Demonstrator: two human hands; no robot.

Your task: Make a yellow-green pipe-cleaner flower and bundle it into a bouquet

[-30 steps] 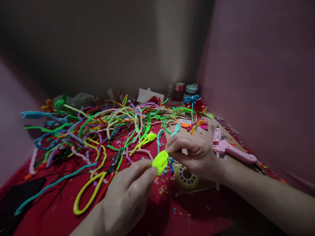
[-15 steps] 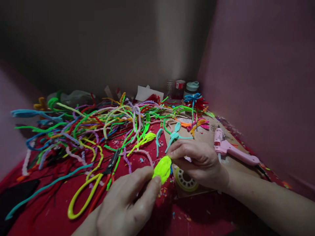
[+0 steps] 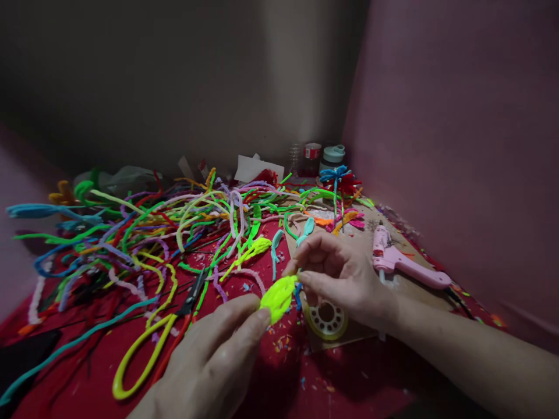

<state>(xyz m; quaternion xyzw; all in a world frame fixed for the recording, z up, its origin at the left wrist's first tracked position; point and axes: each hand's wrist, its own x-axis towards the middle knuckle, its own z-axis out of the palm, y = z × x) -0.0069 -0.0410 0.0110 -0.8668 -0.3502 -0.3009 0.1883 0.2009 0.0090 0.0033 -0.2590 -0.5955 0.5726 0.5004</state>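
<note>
A bright yellow pipe-cleaner piece (image 3: 278,299), shaped like a leaf, is held between both hands. My left hand (image 3: 227,343) pinches its lower left end between thumb and forefinger. At its upper right tip, the thumb of my right hand (image 3: 338,279) touches it, with the fingers curled close by. Another yellow looped piece (image 3: 255,249) lies on the red cloth (image 3: 174,381) beyond my hands. Turquoise pieces (image 3: 308,227) are just past my right hand, partly hidden by it.
Scissors (image 3: 142,361) with yellow and red handles lie at the left. A tangled pile of coloured pipe cleaners (image 3: 148,215) spreads behind. On the right, a pink glue gun (image 3: 404,265) and a roll of tape (image 3: 326,319) rest on cardboard (image 3: 362,238).
The yellow piece and my left hand have shifted slightly left. The fingers of my right hand have spread somewhat and changed their hold at the tip. The whole view has moved a little.
</note>
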